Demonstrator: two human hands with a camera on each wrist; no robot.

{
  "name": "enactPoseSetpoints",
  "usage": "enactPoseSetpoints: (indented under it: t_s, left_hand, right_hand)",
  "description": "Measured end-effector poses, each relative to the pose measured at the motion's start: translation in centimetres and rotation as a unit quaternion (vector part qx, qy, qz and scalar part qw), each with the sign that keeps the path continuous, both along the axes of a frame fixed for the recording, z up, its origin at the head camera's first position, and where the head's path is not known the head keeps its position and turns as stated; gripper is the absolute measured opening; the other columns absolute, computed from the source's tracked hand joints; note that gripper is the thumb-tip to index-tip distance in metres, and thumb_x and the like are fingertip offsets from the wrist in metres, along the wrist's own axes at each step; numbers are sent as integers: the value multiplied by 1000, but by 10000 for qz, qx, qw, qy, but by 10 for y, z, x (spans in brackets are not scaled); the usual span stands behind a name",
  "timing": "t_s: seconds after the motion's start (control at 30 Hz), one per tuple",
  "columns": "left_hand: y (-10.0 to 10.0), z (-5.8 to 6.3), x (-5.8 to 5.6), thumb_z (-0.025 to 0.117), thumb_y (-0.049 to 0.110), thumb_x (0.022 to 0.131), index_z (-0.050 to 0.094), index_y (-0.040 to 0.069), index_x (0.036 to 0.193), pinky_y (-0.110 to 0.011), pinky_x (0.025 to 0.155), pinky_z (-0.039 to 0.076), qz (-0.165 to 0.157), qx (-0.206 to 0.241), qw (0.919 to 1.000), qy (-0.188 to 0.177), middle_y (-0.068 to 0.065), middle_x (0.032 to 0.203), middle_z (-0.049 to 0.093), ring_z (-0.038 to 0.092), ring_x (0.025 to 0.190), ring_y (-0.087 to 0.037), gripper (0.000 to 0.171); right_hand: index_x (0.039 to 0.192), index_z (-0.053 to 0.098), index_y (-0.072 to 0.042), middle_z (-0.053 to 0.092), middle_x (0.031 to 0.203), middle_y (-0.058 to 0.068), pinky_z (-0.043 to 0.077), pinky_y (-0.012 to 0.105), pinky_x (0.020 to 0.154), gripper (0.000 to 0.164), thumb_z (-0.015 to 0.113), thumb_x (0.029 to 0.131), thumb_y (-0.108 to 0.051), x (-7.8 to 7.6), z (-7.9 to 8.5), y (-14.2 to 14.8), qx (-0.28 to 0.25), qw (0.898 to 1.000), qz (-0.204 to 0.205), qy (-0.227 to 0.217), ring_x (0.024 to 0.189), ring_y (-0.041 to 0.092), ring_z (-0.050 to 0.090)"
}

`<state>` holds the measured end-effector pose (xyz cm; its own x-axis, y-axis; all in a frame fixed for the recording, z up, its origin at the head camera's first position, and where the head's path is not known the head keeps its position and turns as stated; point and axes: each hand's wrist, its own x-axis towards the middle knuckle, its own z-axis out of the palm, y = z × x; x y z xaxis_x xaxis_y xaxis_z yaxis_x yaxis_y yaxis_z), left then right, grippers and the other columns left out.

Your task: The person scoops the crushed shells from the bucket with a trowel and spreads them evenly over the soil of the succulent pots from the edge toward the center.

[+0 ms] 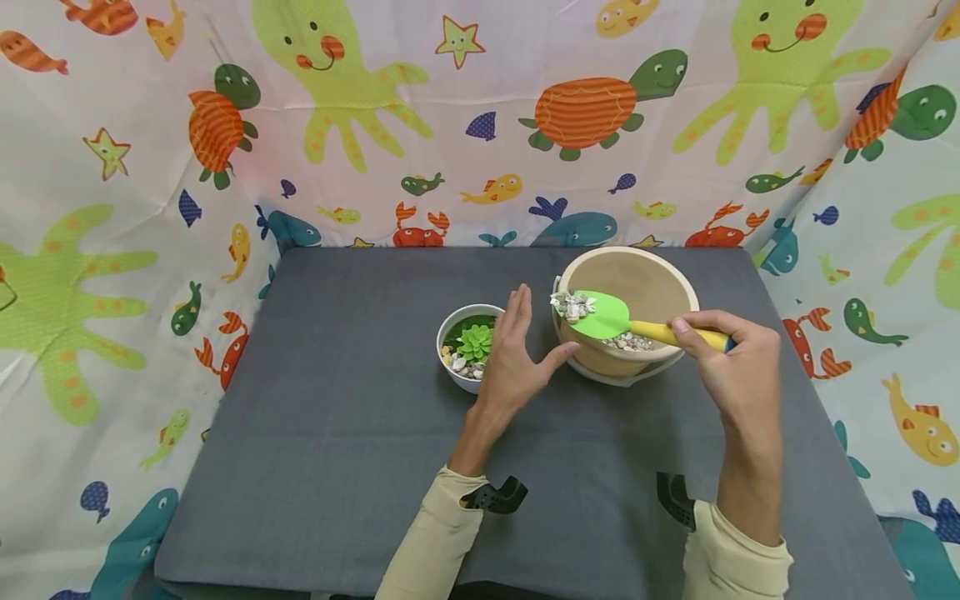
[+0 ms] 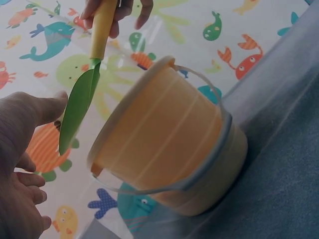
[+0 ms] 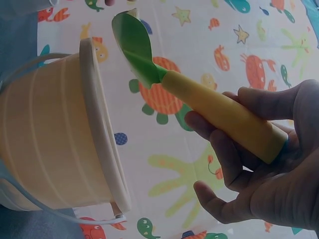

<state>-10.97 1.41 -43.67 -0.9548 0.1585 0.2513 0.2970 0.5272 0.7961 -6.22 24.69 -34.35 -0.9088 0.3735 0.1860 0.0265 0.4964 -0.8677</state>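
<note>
My right hand [image 1: 738,358] grips the yellow handle of a toy trowel [image 3: 219,112] with a green blade. Small pale stones [image 1: 574,307] lie on the blade, which is held over the left rim of a cream bucket [image 1: 667,275]. More stones [image 1: 628,342] show on the bucket's floor. My left hand [image 1: 513,362] is raised with its fingers straight, between the bucket and a white bowl [image 1: 444,340], and it holds nothing. Partly hidden behind that hand, the bowl contains a green succulent [image 1: 476,342] and several pebbles.
A grey cloth covers the table [image 1: 337,433]. Behind it and on both sides hangs a white curtain [image 1: 390,108] printed with sea animals. The bucket's pale handle [image 2: 222,144] hangs down along its outside.
</note>
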Motion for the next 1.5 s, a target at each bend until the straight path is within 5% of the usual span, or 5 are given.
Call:
enactPoseSetpoints:
  t_s: [1.5]
  left_hand:
    - [-29,-4,5,84,42,88,35,1,162,-62,131,21,559,-52,9980,287,-16,171,34,27,161,-37,98]
  right_hand:
    - [104,81,4,64,84,-27,46,13,68,19,76,95,-12,-10,-6,-25,-96,9982,594,-29,84,7,57]
